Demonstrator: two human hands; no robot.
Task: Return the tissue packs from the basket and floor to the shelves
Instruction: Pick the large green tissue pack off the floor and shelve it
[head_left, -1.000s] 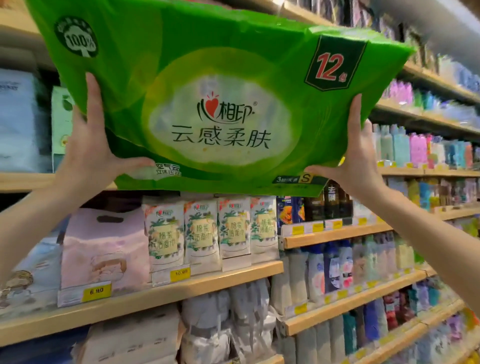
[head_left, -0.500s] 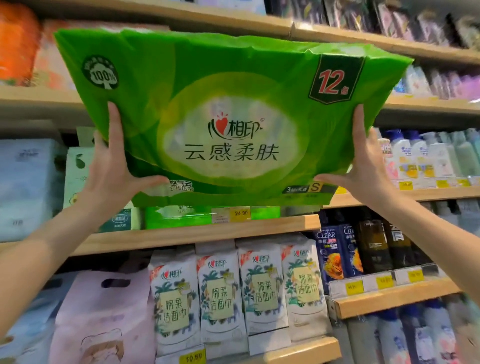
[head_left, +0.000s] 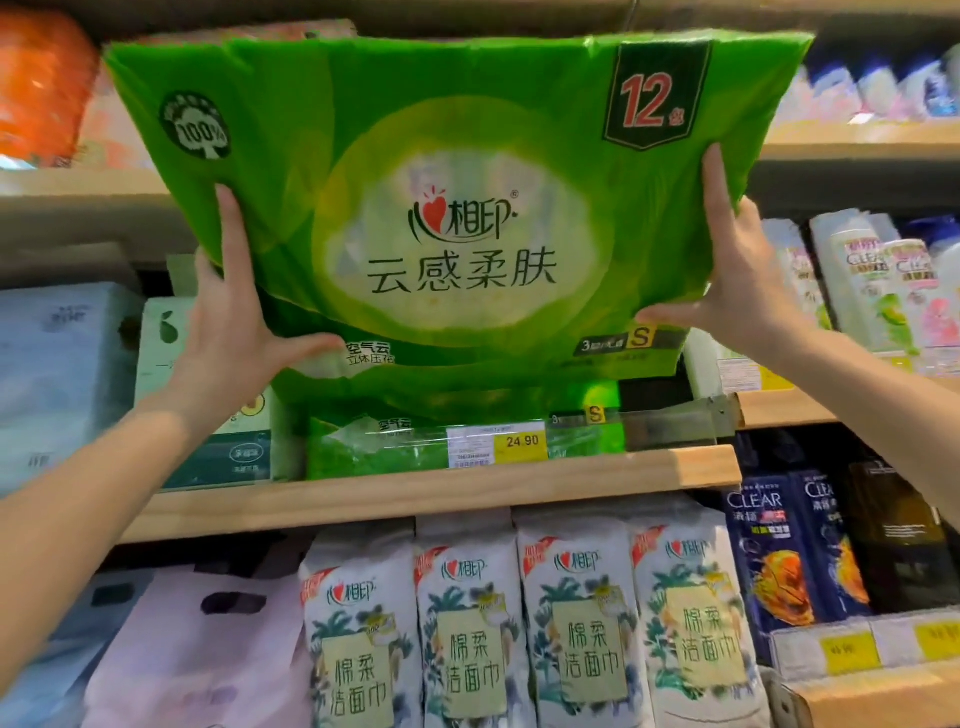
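Observation:
A large green tissue pack (head_left: 457, 208) marked "12" fills the upper middle of the head view. Both hands hold it up in front of the shelves. My left hand (head_left: 234, 322) grips its lower left edge, fingers up the front and thumb under. My right hand (head_left: 737, 280) grips its lower right edge the same way. The pack hangs just above a second green tissue pack (head_left: 379, 447) that lies on the wooden shelf (head_left: 415, 493), behind a 24.90 price tag (head_left: 522, 441).
Blue and pale green tissue boxes (head_left: 67, 374) stand left on the same shelf. White wipe packs (head_left: 524, 623) and a lilac pack (head_left: 197, 649) fill the shelf below. Shampoo bottles (head_left: 789, 551) stand to the right. An orange pack (head_left: 41, 88) sits top left.
The view has tilted up along the shelves. The green pack has come closer to the shelf holding the matching green pack. Both hands keep the same grip.

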